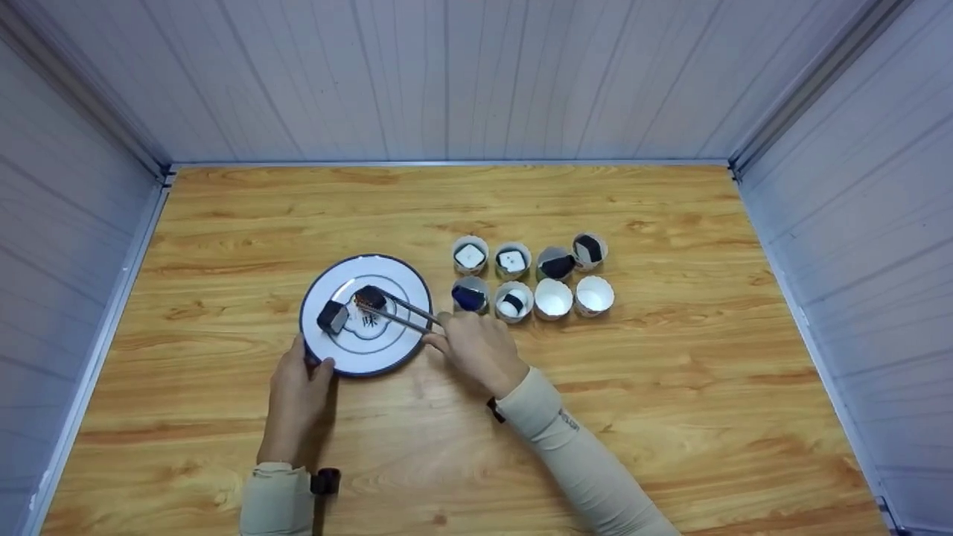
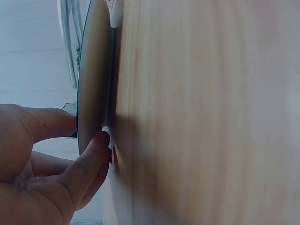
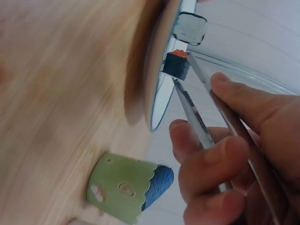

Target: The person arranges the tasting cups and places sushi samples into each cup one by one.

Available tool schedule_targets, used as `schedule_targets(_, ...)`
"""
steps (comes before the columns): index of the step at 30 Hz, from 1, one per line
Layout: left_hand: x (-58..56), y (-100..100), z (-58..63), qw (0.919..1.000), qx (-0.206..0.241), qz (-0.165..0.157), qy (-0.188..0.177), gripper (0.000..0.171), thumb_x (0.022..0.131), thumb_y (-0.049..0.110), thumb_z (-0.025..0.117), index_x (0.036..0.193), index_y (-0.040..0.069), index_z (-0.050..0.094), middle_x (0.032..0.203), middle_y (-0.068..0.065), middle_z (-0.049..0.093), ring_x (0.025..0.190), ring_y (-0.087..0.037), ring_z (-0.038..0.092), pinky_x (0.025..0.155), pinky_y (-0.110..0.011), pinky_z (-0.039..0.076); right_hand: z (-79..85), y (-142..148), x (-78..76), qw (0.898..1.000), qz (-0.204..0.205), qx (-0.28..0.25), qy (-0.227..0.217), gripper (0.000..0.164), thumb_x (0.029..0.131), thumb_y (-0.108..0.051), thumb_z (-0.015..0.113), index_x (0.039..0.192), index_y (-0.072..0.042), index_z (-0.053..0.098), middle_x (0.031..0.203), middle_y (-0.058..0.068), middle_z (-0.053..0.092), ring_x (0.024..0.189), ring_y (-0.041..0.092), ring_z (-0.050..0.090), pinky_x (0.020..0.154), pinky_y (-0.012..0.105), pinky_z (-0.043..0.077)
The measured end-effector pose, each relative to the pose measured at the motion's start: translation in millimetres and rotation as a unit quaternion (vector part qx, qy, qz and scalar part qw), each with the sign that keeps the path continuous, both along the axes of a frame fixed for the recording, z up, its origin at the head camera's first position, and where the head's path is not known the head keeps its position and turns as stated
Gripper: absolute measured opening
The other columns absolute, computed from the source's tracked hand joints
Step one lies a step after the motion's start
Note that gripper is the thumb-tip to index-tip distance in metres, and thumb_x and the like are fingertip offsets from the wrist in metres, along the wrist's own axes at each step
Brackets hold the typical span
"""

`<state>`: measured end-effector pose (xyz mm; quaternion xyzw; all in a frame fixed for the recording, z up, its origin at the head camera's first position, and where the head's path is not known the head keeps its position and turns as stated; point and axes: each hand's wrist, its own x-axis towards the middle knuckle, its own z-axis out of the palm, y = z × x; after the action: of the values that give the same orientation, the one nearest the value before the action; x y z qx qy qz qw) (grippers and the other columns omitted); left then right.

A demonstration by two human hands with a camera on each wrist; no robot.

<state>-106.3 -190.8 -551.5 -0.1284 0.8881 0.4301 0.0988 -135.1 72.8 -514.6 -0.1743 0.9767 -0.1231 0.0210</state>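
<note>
My left hand (image 1: pixel 298 387) pinches the near-left rim of a white plate with a blue edge (image 1: pixel 391 348). In the left wrist view the thumb lies over the rim and fingers are beneath it. My right hand (image 1: pixel 480 350) holds metal tongs (image 1: pixel 406 321) over the plate. Their tips stand on either side of a dark-wrapped sushi piece with an orange top (image 3: pixel 176 65); whether both touch it, I cannot tell. Left of it on the plate sits a second sushi piece, black with a pale face (image 1: pixel 333 318).
Right of the plate, several small paper cups stand in two rows on the wooden table (image 1: pixel 670 387). Most hold sushi pieces, such as a white one with a black band (image 1: pixel 512 304). Two front cups, including the rightmost cup (image 1: pixel 594 296), show bare white insides. Pale panels (image 1: pixel 447 82) enclose the table.
</note>
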Motion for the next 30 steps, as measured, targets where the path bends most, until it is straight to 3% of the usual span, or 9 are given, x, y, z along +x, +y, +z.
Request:
schedule_targets(8, 1.2, -0.7, -0.7, 0.9999, -0.01, -0.004, -0.001, 0.067, 0.103, 0.007, 0.052, 0.158, -0.001, 0.015, 0.15, -0.031, 0.034, 0.142, -0.041, 0.032, 0.115, -0.052, 0.031, -9.2, 5.5, 5.5, 0.996, 0.024, 0.021, 0.087, 0.036, 0.096, -0.049, 0.062, 0.1, -0.014, 0.071, 0.077, 0.002, 0.068, 0.059, 0.022, 0.063, 0.043, 0.039, 0.049)
schedule_targets(17, -0.1, 0.6, 1.4, 0.9999, -0.008, -0.005, -0.009, 0.066, 0.103, 0.007, 0.051, 0.159, 0.0, 0.014, 0.154, -0.029, 0.031, 0.144, -0.04, 0.029, 0.116, -0.05, 0.03, -3.4, 29.4, 14.6, 0.993, 0.041, -0.034, 0.107, 0.035, 0.099, -0.046, 0.059, 0.109, -0.013, 0.066, 0.076, 0.0, 0.064, 0.056, 0.021, 0.059, 0.043, 0.037, 0.048)
schedule_targets(23, -0.1, 1.4, 0.7, 0.9998, -0.003, -0.011, -0.013, 0.066, 0.104, 0.008, 0.05, 0.159, 0.001, 0.014, 0.154, -0.029, 0.03, 0.144, -0.04, 0.029, 0.116, -0.051, 0.03, -1.8, 59.2, 27.2, 0.991, 0.012, -0.06, 0.12, 0.032, 0.096, -0.042, 0.065, 0.104, -0.012, 0.07, 0.078, 0.001, 0.067, 0.056, 0.024, 0.061, 0.042, 0.039, 0.048)
schedule_targets(30, -0.9, -0.6, 1.1, 0.9998, -0.008, -0.013, -0.009, 0.065, 0.104, 0.008, 0.05, 0.158, -0.002, 0.015, 0.154, -0.03, 0.031, 0.143, -0.041, 0.031, 0.115, -0.051, 0.031, -8.3, 73.3, 31.1, 0.99, 0.007, -0.048, 0.129, 0.033, 0.097, -0.044, 0.064, 0.105, -0.012, 0.07, 0.084, 0.001, 0.07, 0.057, 0.024, 0.062, 0.042, 0.041, 0.048)
